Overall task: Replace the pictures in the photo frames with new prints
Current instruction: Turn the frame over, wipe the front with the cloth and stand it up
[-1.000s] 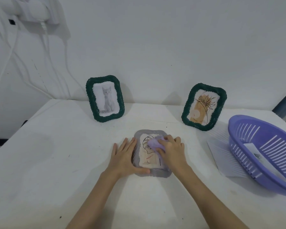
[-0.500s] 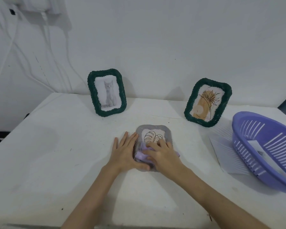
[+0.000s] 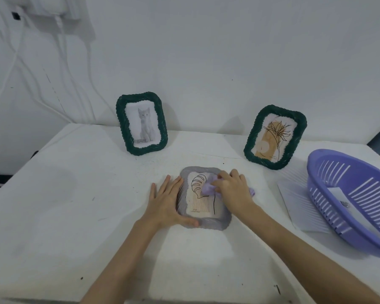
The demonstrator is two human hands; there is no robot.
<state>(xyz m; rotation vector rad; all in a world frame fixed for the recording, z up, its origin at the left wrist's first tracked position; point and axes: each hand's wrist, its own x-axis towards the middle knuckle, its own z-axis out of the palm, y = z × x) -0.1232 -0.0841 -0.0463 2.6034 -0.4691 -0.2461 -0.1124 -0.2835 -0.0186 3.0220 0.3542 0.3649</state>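
A grey wavy-edged photo frame (image 3: 215, 222) lies flat on the white table (image 3: 75, 216), holding a print of a line-drawn leaf over tan stripes. My left hand (image 3: 167, 202) lies flat on the frame's left edge, thumb along its lower rim. My right hand (image 3: 233, 189) presses a crumpled lilac cloth (image 3: 207, 188) onto the upper right of the glass. Two dark green woven frames stand against the wall: one with a grey cat picture (image 3: 142, 123), one with a plant drawing (image 3: 274, 137).
A lilac slotted plastic basket (image 3: 358, 194) sits at the right with a paper inside. A white sheet (image 3: 298, 200) lies beside and partly under it. White cables hang down the wall at the upper left.
My right hand has wiped the cloth from the frame's lower part back up to its upper right. The left hand has stayed on the frame's left edge.
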